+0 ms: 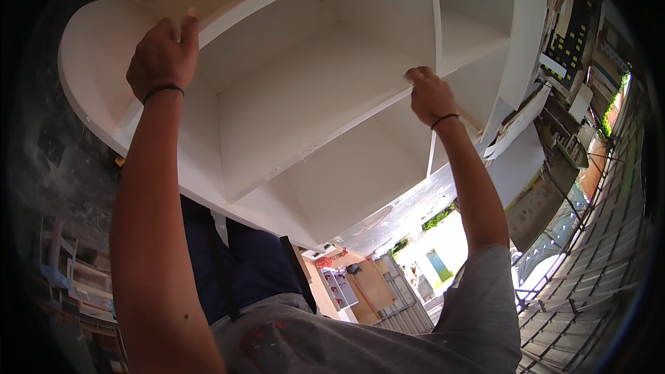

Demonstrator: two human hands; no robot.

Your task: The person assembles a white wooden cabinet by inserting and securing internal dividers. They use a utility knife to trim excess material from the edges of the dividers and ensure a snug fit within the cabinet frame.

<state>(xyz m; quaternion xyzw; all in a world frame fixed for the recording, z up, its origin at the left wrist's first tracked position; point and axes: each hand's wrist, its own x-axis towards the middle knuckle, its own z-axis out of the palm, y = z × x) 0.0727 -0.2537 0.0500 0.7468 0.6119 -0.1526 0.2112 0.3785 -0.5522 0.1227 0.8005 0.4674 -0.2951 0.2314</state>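
A large white cabinet (325,97) with a curved front edge and several compartments fills the space before me. At its upper left, my left hand (163,59) is closed beside the long curved edge. A small pale tip shows above its fingers; what it is I cannot make out. My right hand (431,97) is closed by the corner where a shelf edge meets an upright divider (436,14). Behind its wrist a thin wooden stick (471,120) sticks out, in line with the hand like a tool's handle; its working end is hidden or too small to name.
Boards and scrap pieces (554,111) are stacked at the right, beside a metal-barred grille (589,298). A wooden frame (76,270) stands at lower left over the dark floor (62,159). Below the cabinet, a bright opening (443,249) and a small drawer unit (339,287) show.
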